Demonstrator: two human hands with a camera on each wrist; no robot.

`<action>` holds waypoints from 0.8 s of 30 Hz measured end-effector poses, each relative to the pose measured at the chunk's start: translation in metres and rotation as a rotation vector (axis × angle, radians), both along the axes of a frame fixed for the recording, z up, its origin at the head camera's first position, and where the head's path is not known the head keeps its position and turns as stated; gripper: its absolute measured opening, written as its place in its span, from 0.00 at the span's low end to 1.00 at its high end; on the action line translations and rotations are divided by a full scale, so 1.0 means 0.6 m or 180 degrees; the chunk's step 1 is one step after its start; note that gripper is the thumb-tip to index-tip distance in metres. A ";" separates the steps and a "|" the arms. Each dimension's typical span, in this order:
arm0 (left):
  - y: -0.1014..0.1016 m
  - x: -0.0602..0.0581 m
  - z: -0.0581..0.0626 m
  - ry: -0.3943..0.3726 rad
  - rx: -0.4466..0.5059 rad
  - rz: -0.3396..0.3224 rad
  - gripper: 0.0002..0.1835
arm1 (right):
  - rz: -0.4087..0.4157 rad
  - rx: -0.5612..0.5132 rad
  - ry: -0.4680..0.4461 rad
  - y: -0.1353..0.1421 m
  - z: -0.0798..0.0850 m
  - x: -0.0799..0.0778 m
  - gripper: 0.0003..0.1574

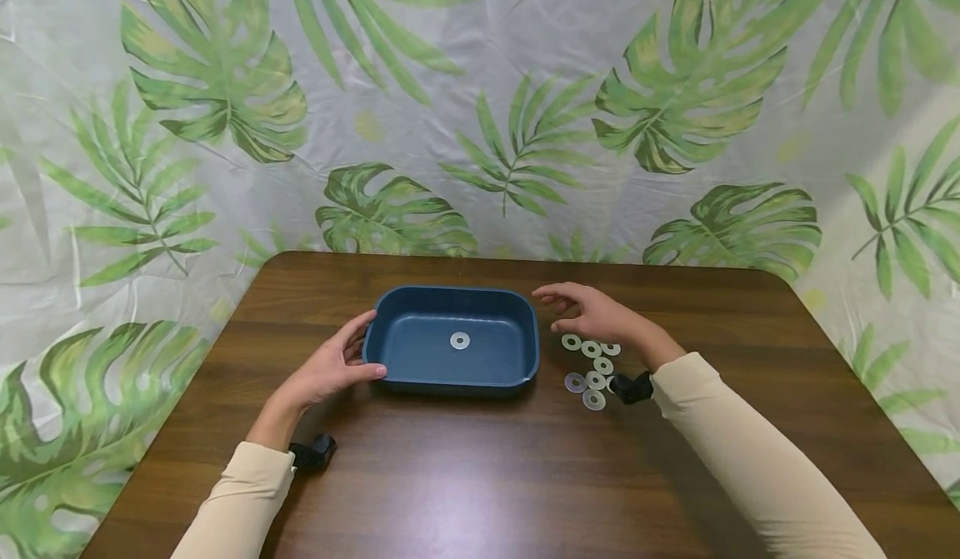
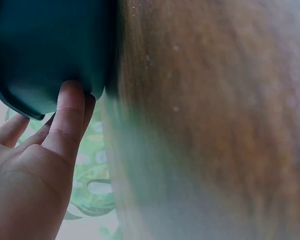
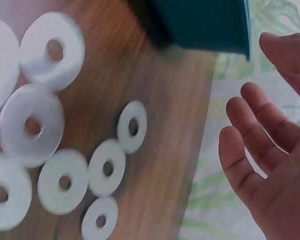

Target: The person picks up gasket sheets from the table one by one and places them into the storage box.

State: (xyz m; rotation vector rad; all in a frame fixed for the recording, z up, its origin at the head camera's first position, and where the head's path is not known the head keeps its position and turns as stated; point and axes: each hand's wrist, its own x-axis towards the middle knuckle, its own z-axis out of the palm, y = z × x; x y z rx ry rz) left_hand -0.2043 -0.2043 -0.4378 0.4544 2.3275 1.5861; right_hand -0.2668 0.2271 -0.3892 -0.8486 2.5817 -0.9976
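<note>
A blue rectangular tray (image 1: 450, 386) rests on the table with one flat washer (image 1: 460, 341) on its floor. My left hand (image 1: 330, 369) grips the tray's left end, its thumb at the front corner and its fingers along the side. In the left wrist view, the left hand (image 2: 40, 160) touches the tray wall (image 2: 50, 55). My right hand (image 1: 596, 313) hovers just right of the tray, above the table, fingers loosely bent and holding nothing. Several pale washers (image 1: 592, 349) lie beneath and in front of it; the right wrist view shows these washers (image 3: 64, 181) close together.
The dark wooden table (image 1: 450, 476) reaches back to a leaf-printed curtain (image 1: 517, 67). Each wrist bears a small black camera, such as the left wrist camera (image 1: 315, 452). Some washers partly overlap or touch each other, and the right wrist camera (image 1: 632, 387) covers part of one.
</note>
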 end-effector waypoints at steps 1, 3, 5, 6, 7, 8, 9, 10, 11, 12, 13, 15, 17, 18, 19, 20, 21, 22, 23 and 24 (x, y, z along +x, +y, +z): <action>0.000 0.000 0.000 -0.0005 0.0005 -0.0002 0.50 | 0.0000 0.0009 0.0015 0.006 -0.001 0.001 0.36; 0.000 0.000 -0.002 -0.0008 0.0011 -0.0007 0.50 | 0.0007 0.0006 0.0024 0.017 -0.003 0.004 0.36; 0.000 -0.001 -0.003 0.0003 0.0013 -0.0005 0.49 | -0.0004 0.0003 0.0037 0.027 -0.004 0.006 0.36; 0.000 -0.001 -0.003 0.0014 0.0010 -0.0008 0.49 | 0.0000 -0.0001 0.0046 0.032 -0.004 0.008 0.36; 0.000 -0.002 -0.004 0.0026 0.0007 -0.0008 0.49 | 0.0004 -0.0003 0.0052 0.036 -0.005 0.010 0.35; 0.000 -0.002 -0.004 0.0036 0.0001 -0.0005 0.49 | 0.0008 -0.0008 0.0055 0.041 -0.005 0.012 0.35; 0.000 -0.002 -0.005 0.0043 0.0005 -0.0002 0.49 | 0.0017 -0.0005 0.0077 0.046 -0.006 0.013 0.35; 0.000 -0.002 -0.005 0.0051 0.0003 -0.0002 0.49 | 0.0016 -0.0013 0.0082 0.051 -0.007 0.015 0.34; 0.000 -0.003 -0.005 0.0054 0.0007 -0.0005 0.49 | 0.0021 -0.0020 0.0088 0.056 -0.009 0.016 0.34; 0.000 -0.003 -0.005 0.0058 0.0005 -0.0010 0.49 | 0.0015 -0.0030 0.0089 0.061 -0.011 0.018 0.34; 0.000 -0.003 -0.005 0.0053 0.0009 -0.0009 0.49 | 0.0005 -0.0029 0.0086 0.067 -0.012 0.019 0.34; 0.000 -0.002 -0.005 0.0041 0.0007 -0.0013 0.49 | -0.0033 -0.0037 0.0067 0.081 -0.017 0.020 0.34; 0.000 -0.001 -0.004 0.0032 -0.0002 -0.0021 0.49 | -0.0085 -0.0056 0.0017 0.094 -0.022 0.022 0.34; 0.000 0.000 -0.003 0.0033 -0.0009 -0.0021 0.49 | -0.0124 -0.0051 -0.0014 0.101 -0.025 0.023 0.34; 0.000 0.000 -0.002 0.0029 -0.0006 -0.0020 0.49 | -0.0155 -0.0049 -0.0045 0.107 -0.027 0.024 0.34; 0.000 0.000 -0.002 0.0030 -0.0009 -0.0021 0.49 | -0.0169 -0.0051 -0.0068 0.113 -0.030 0.025 0.34; 0.000 0.000 -0.001 0.0031 -0.0010 -0.0023 0.49 | -0.0188 -0.0054 -0.0101 0.119 -0.032 0.026 0.34; 0.000 0.000 0.000 0.0033 -0.0011 -0.0026 0.49 | -0.0210 -0.0043 -0.0131 0.124 -0.034 0.027 0.34; 0.000 0.000 0.000 0.0031 -0.0011 -0.0026 0.49 | -0.0230 -0.0035 -0.0156 0.129 -0.035 0.029 0.34; -0.001 0.000 0.000 0.0022 -0.0007 -0.0026 0.49 | -0.0242 -0.0030 -0.0171 0.133 -0.037 0.029 0.34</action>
